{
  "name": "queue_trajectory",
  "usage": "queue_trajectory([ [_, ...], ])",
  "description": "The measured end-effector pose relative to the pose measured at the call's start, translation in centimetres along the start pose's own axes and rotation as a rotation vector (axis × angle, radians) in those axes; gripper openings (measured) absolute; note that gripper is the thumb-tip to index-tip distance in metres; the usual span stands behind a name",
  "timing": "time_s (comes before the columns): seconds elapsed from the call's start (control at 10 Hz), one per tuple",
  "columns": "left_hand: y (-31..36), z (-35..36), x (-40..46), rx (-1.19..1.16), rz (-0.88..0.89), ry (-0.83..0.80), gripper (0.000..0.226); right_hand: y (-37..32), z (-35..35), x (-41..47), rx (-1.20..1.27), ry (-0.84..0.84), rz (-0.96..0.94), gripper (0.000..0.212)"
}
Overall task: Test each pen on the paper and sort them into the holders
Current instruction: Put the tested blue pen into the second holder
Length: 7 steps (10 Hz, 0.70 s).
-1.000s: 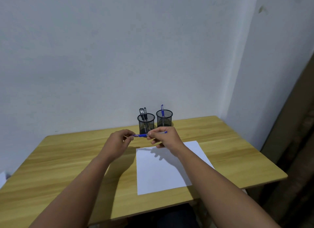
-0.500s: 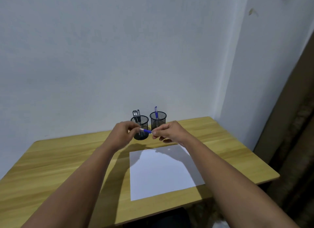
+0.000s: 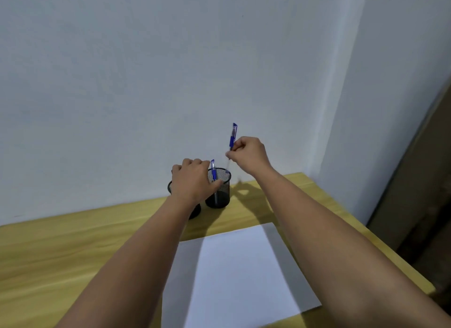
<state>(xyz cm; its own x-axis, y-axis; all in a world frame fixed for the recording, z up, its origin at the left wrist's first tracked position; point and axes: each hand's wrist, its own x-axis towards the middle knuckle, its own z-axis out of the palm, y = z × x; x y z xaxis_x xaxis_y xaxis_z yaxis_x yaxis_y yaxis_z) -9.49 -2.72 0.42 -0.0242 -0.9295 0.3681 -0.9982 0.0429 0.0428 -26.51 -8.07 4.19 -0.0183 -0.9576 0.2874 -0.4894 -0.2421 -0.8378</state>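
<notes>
Blue pen (image 3: pixel 232 138) pinched upright by right hand (image 3: pixel 249 156) above right mesh holder (image 3: pixel 220 189); left hand (image 3: pixel 192 181), thumb curled on that holder's rim.

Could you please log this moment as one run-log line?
right hand: pinches blue pen upright above right holder | left hand: on holders, grip unclear | paper: unmarked

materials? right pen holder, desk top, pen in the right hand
Right pen holder: black metal mesh, it seems; fine see-through grid, solid rim.
Desk top: light wood or wood-look laminate; grain streaks, slight sheen.
Pen pinched by the right hand: plastic, likely; blue cap, clear barrel.
</notes>
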Motion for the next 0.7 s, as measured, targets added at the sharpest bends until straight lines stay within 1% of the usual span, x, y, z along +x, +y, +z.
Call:
queue_trajectory([
  [0.1,0.0,2.3,0.9,0.137,-0.030,-0.020,0.076,1.2,2.2,0.9,-0.115,-0.018,0.012,0.020],
  [0.2,0.0,3.4,1.0,0.221,-0.041,0.002,0.073,2.2,4.1,0.8,-0.202,-0.065,0.031,0.016],
  [0.3,0.1,4.0,1.0,0.228,-0.051,0.022,0.070,3.0,5.6,0.6,-0.274,-0.082,0.040,0.011],
  [0.4,0.0,4.1,0.9,0.215,-0.073,0.006,0.072,2.9,5.9,-0.1,-0.301,-0.049,0.043,0.020],
  [0.5,-0.2,3.0,0.2,0.204,-0.073,-0.024,0.074,1.2,3.8,-0.6,-0.130,0.048,-0.017,0.032],
  [0.6,0.5,0.7,-2.2,0.036,-0.041,0.068,0.077,-5.5,-1.3,-2.5,0.273,0.226,-0.197,0.019],
  [0.7,1.1,-2.0,-8.6,-0.383,0.091,0.306,0.055,-12.1,-10.0,-10.7,0.621,0.326,-0.706,0.011],
])
